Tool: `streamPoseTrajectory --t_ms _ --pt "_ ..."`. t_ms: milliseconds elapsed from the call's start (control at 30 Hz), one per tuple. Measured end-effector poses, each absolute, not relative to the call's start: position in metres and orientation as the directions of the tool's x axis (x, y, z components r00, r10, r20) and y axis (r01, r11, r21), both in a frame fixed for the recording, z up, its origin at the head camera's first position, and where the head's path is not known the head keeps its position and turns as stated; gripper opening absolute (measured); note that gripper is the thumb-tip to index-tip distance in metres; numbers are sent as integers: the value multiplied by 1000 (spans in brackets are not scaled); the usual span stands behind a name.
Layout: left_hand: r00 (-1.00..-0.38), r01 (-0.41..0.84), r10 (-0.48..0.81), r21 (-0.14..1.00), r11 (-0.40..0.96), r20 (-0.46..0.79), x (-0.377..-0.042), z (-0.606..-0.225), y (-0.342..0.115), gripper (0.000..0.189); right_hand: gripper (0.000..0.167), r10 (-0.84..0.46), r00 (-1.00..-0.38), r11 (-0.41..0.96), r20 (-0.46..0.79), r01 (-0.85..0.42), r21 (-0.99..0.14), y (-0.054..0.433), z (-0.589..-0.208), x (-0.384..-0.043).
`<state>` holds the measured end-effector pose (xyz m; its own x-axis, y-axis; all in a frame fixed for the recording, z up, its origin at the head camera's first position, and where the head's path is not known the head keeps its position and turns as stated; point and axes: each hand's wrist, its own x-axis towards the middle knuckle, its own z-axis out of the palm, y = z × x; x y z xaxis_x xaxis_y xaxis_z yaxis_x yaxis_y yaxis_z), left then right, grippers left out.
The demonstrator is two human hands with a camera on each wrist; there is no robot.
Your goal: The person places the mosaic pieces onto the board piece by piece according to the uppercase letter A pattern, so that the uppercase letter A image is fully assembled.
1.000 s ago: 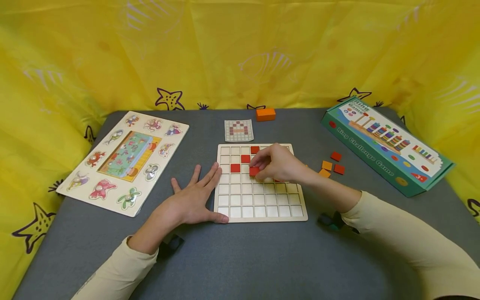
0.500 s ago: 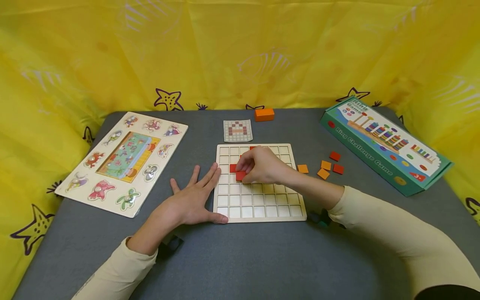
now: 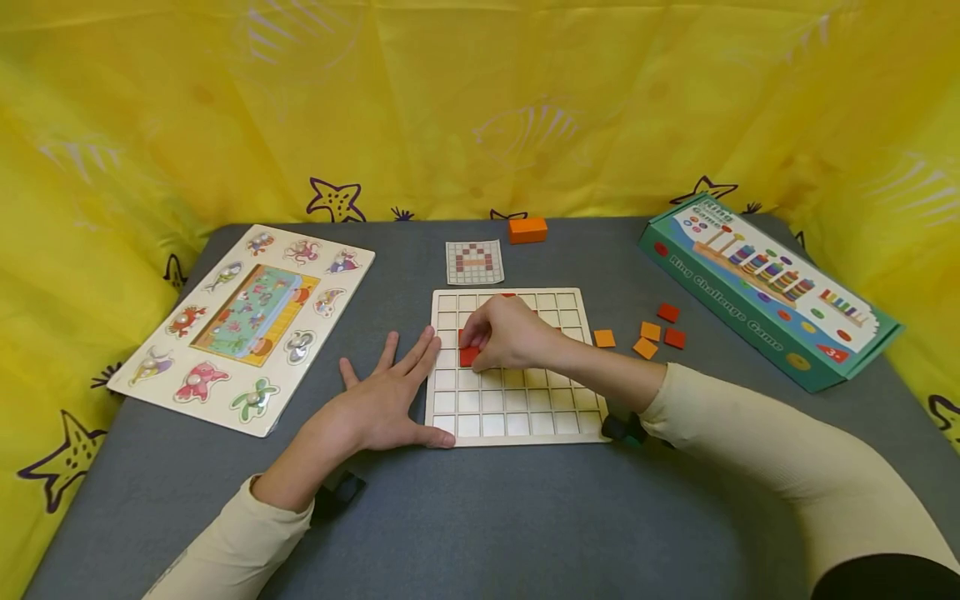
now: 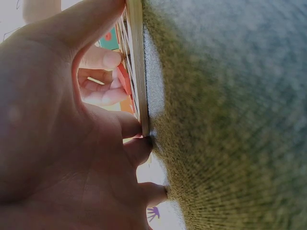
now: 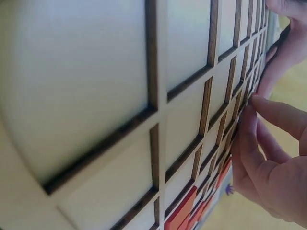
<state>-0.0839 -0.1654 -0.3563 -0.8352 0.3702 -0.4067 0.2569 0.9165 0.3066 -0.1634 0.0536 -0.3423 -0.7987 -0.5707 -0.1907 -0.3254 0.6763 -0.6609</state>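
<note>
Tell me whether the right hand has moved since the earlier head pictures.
Yes: against the grid board, the right hand has moved left, toward the left hand.

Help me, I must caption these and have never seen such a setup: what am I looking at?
No machine: just a person's two bare hands. The wide view comes from a camera on the head, the others from one on each wrist. The left hand touches the edge of a gridded board; the right hand has a red tile in its grip. On the table also lie loose red tiles, orange tiles, a pattern card, an orange block, an animal puzzle and a green game box.
</note>
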Motion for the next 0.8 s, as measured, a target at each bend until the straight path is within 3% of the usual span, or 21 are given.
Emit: streamPoseTrajectory --t_ms 800 --pt "-835 255 368 306 917 -408 -84 -357 -166 134 26 -586 -785 689 -201 -353 -633 51 -340 -165"
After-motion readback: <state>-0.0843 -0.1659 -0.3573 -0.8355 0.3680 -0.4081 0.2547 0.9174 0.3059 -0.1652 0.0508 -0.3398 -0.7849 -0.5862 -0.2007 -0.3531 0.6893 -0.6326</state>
